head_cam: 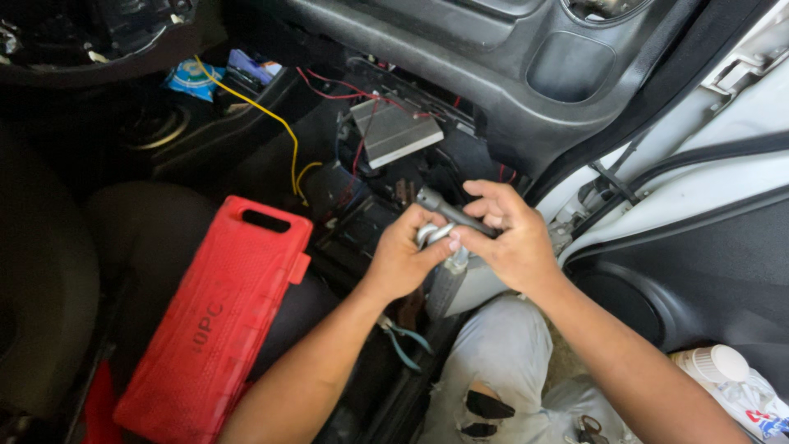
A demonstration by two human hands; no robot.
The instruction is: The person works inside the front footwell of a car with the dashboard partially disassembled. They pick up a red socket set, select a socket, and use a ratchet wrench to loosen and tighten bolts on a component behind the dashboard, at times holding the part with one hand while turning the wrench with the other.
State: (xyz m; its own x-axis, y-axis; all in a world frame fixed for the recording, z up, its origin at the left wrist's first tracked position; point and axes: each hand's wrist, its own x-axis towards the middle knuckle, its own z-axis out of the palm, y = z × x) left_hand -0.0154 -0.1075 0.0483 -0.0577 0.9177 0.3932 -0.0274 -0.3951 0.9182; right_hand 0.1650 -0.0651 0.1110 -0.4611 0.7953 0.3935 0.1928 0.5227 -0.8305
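Red tool case (215,316) closed; both hands (460,247) hold metal ratchet (448,215).

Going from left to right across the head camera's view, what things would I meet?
Red plastic tool case → yellow wire → left hand → right hand, both on a metal tool → white-capped bottle.

This is the inside of a car, seen at the passenger footwell with the door open. A grey dashboard (460,49) runs across the top, its underside stripped so that red and yellow wires (283,131) and a metal module (394,130) hang exposed. A red tool case (218,316) (closed) leans against the dark seat (41,279), and the door panel (699,271) fills the right edge.
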